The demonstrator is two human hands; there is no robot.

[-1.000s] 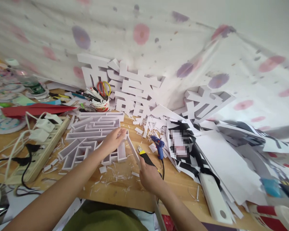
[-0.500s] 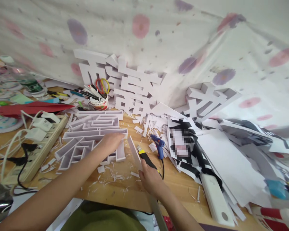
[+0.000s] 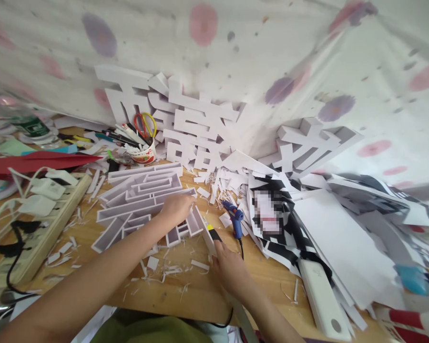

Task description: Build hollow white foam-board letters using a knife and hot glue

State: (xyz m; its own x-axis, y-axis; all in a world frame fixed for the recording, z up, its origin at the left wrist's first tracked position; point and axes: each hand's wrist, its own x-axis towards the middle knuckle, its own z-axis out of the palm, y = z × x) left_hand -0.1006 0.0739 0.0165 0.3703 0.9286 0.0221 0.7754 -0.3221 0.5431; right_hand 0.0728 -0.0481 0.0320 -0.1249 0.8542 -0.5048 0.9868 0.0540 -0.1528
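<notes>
A white hollow letter [image 3: 128, 209] with upright thin walls lies on the wooden table. My left hand [image 3: 178, 208] is closed at its right end, with the fingers pinching the end of a long wall. Just right of the letter, my right hand [image 3: 230, 269] is closed on a long white strip [image 3: 209, 242]. The strip's far end reaches the letter's lower right corner; whether it touches is unclear. A black and yellow utility knife [image 3: 213, 232] lies beside the strip, partly hidden by my right hand.
A blue glue gun [image 3: 233, 216] lies on the right, near white sheets [image 3: 339, 243] and a white power bank-like block [image 3: 323, 300]. Finished white letters [image 3: 200, 114] lean on the back curtain. A power strip [image 3: 57, 228] stands left, behind it a cup [image 3: 143, 153] with scissors.
The letter has turned slightly, its right end shifting right with my left hand. My right hand has moved slightly right and down, and the strip's far end now lies by the letter's corner.
</notes>
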